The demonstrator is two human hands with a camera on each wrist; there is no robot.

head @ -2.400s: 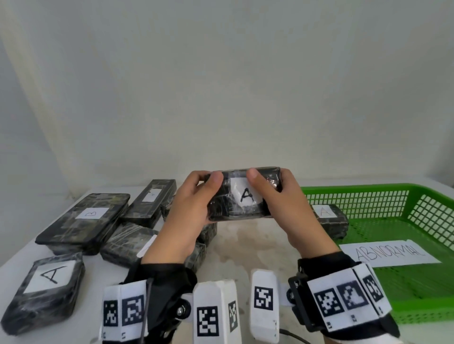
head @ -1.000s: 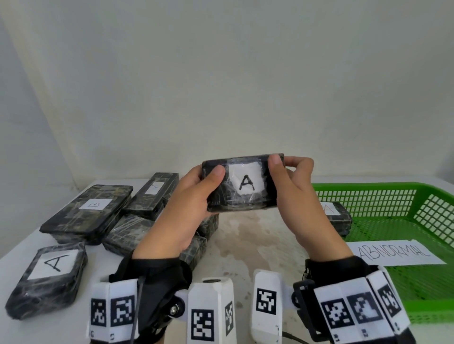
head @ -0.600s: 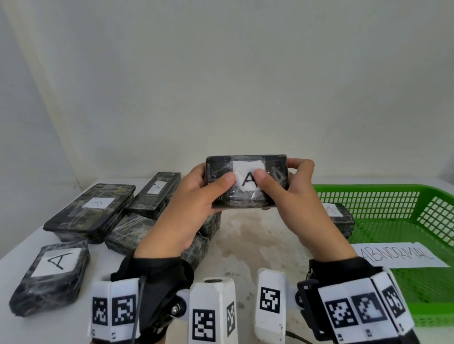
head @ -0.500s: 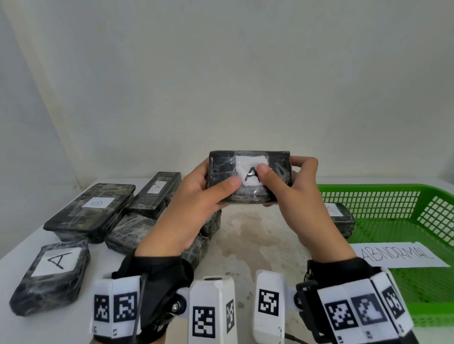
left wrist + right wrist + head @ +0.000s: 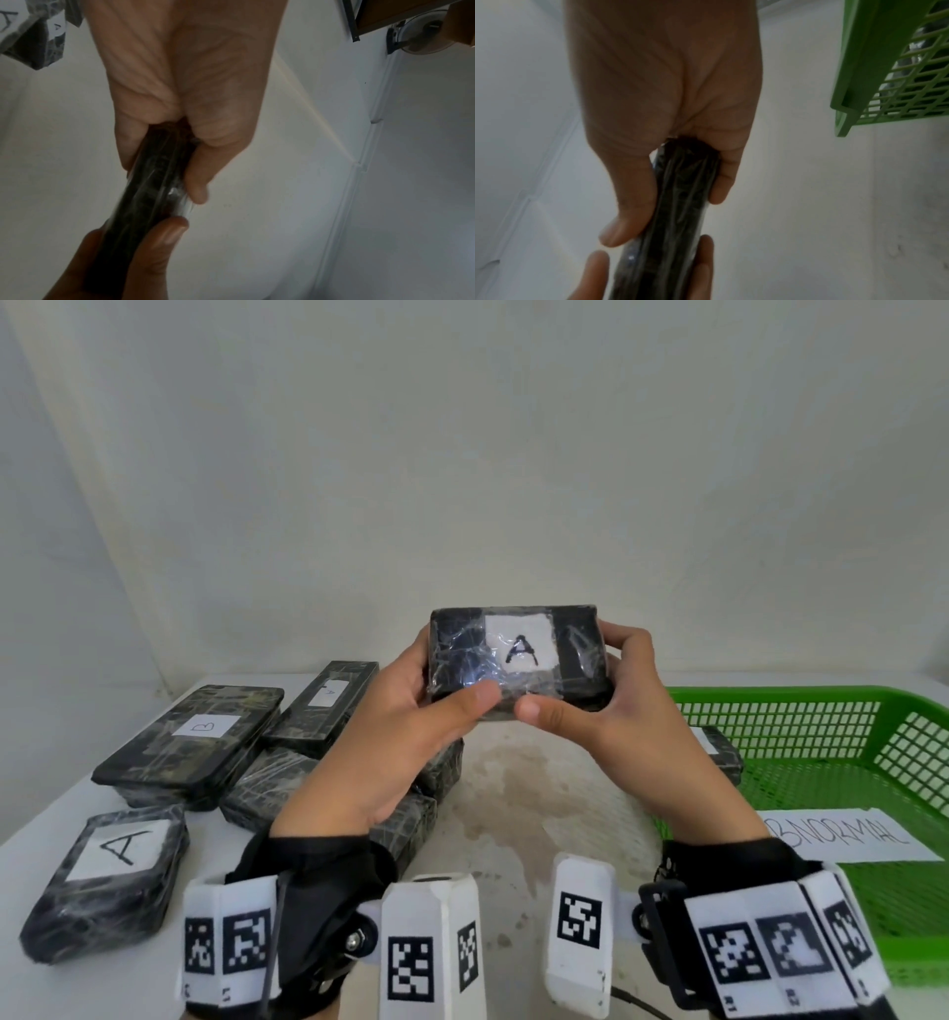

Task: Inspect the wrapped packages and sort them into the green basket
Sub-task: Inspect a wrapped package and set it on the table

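Black plastic film, creased and shiny, wraps every package on the white table. Farthest left lies one with an "A" label, then a long flat one marked "B", with more stacked against each other behind the left arm; they are probably the pile not yet checked, kept apart from the basket so nothing gets mixed.

The left hand grips the left end of the held package, thumb along its lower front edge and fingers behind. The package is raised in the air between pile and basket, its "A" label tilted toward the head camera, likely so the label and film can be read. The right hand clamps the right end the same way, thumb under the front edge, fingers curled over the top corner.

On the right stands the green basket, holding one wrapped package and a paper slip lettered "ABNORMAL", which seems to mark what belongs there.
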